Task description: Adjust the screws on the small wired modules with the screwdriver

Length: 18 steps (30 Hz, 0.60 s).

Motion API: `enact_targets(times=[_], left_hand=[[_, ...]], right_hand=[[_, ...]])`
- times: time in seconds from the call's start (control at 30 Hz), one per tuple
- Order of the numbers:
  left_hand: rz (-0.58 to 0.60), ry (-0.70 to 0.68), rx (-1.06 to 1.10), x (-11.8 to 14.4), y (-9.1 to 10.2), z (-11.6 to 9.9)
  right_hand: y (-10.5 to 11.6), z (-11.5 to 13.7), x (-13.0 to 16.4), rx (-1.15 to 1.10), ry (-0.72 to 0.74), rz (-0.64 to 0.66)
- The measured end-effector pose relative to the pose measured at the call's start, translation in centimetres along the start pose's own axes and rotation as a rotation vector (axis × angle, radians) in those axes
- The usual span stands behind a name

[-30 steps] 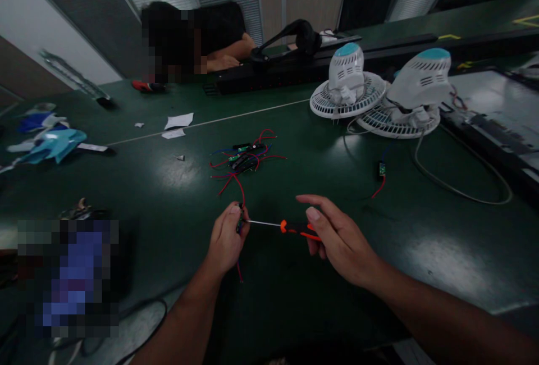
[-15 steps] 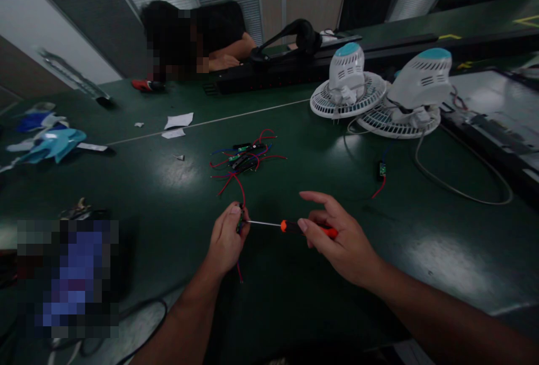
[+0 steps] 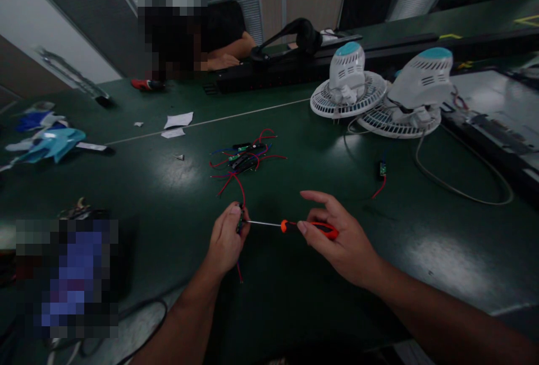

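Between the thumb and fingers of my left hand (image 3: 226, 236) is a small circuit board (image 3: 240, 220) in a dark housing, with red and blue wires trailing from both ends. My right hand (image 3: 337, 241) holds an orange and black screwdriver (image 3: 290, 226) by its handle, index finger stretched out past it. The metal shaft points left, its tip at the board's edge; exact contact is hidden. Beyond my hands lies a pile of similar wired boards (image 3: 242, 157). Another single board (image 3: 382, 169) with a red wire rests farther right.
Two white fan heads (image 3: 347, 81) stand grille-down at the back right, their cable (image 3: 463, 201) looping over the green table. Paper scraps (image 3: 179, 122) and blue fan blades (image 3: 56, 143) lie left. A person's arm (image 3: 229, 53) rests across the table near a black headset (image 3: 290, 36).
The screwdriver handle has turned slightly in my right hand, showing more orange now. The board stays in place in my left hand.
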<state>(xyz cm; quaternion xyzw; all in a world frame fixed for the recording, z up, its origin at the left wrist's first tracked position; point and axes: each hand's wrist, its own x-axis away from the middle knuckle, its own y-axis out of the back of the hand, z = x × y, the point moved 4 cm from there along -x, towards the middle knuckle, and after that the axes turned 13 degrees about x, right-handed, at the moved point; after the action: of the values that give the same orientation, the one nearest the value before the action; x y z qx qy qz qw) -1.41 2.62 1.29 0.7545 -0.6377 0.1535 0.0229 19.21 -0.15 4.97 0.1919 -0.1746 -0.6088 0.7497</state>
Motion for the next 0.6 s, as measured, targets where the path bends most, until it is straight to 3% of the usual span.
enact_targets(times=[0.6], left_hand=[[-0.012,-0.011,-0.006,0.02,-0.12,-0.27]], right_hand=[[-0.14,-0.05,-0.13,-0.02,0.032,-0.014]])
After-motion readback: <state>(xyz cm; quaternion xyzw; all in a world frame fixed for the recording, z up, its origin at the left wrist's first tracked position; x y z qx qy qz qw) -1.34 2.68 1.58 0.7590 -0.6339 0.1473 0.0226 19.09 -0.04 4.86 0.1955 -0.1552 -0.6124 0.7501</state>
